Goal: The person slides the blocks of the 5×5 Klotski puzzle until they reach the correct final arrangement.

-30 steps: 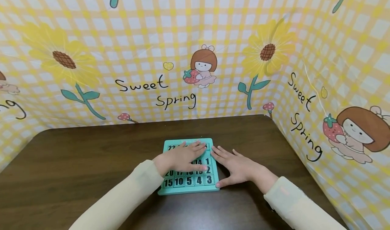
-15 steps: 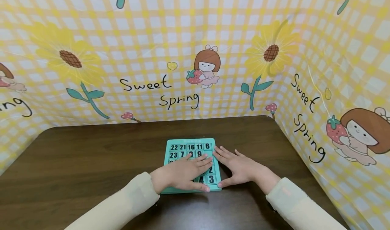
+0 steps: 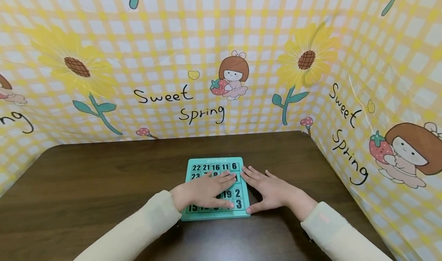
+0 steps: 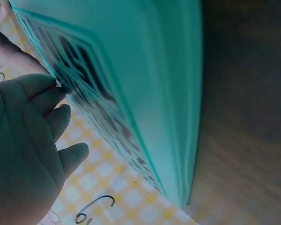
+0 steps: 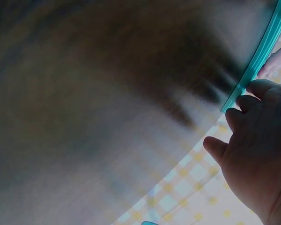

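Note:
A turquoise sliding number puzzle (image 3: 215, 216) lies flat on the dark wooden table, black numbers on its tiles. My left hand (image 3: 203, 192) reaches across it from the left, palm down with fingers extended over the tiles. Its fingertips are at the 1 tile in the right column, and its thumb lies over the bottom row. The hand hides many of the middle tiles. At the puzzle's right side, my right hand (image 3: 271, 192) is spread, its fingertips and thumb against the edge. The left wrist view shows the puzzle's thick side (image 4: 178, 103) close up, beside the fingers.
The brown table (image 3: 103, 176) extends around the puzzle. Behind and to the right hangs a yellow-checked cloth (image 3: 162, 61) printed with sunflowers, cartoon figures and "Sweet Spring", meeting the table's edges.
The left hand moved down over the puzzle, then slightly back up. The 1 tile has slid up one row in the right column. The right hand stays at the edge.

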`<state>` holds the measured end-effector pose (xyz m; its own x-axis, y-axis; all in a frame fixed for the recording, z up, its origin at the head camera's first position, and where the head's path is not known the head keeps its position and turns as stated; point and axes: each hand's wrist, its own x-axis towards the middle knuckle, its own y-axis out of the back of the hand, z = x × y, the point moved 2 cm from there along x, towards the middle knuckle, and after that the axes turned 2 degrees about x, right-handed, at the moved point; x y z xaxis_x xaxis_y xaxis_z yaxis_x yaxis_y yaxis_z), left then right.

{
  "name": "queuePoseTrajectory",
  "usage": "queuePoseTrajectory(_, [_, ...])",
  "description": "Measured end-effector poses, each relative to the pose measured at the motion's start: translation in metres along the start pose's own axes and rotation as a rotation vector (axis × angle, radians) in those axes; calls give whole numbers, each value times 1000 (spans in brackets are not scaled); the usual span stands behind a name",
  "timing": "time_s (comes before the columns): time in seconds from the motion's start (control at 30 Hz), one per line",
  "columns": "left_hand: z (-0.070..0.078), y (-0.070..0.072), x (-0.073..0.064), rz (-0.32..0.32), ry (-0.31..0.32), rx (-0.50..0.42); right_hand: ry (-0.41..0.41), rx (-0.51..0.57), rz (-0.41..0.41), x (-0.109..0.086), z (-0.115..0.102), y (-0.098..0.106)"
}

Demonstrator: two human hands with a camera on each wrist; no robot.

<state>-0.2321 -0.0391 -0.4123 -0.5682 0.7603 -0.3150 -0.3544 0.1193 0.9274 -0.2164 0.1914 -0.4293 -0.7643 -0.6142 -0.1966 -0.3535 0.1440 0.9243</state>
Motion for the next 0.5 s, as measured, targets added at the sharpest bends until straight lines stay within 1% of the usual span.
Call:
queuePoseTrajectory(0.17, [-8,1,6,16,31,-24,-1,0,-4,0,0,1])
queuePoseTrajectory(0.33, [-9,4,9,18,51,-31,-3,3,-2,0,0,1])
queuePoseTrajectory(0.4, [-7,4,7,16,40,-18,-4,5,-2,0,0,1])
queuePoseTrajectory(0.5, [-3,4,1,21,4,4,-4,6,0,0,1,1])
